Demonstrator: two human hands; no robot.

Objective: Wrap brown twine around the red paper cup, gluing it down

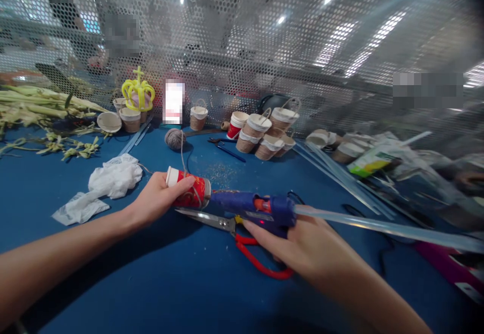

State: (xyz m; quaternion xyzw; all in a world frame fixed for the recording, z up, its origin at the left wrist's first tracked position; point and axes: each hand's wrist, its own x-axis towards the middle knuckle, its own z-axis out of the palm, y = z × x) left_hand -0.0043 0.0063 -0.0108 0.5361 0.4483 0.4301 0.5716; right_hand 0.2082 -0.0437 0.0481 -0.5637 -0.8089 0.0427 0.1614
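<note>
From my remote view, I have the bare, slender left forearm slanting in from the lower-left edge, its wrist nearly straight. The bare left hand is wrapped in a grip, thumb stretched across the top and pointing right; its other fingers are mostly hidden from me. My bare right forearm rises from the bottom right. The bare right hand is also clasped, one long digit reaching leftward, the rest largely out of sight. Both hands sit apart, the left farther forward.
</note>
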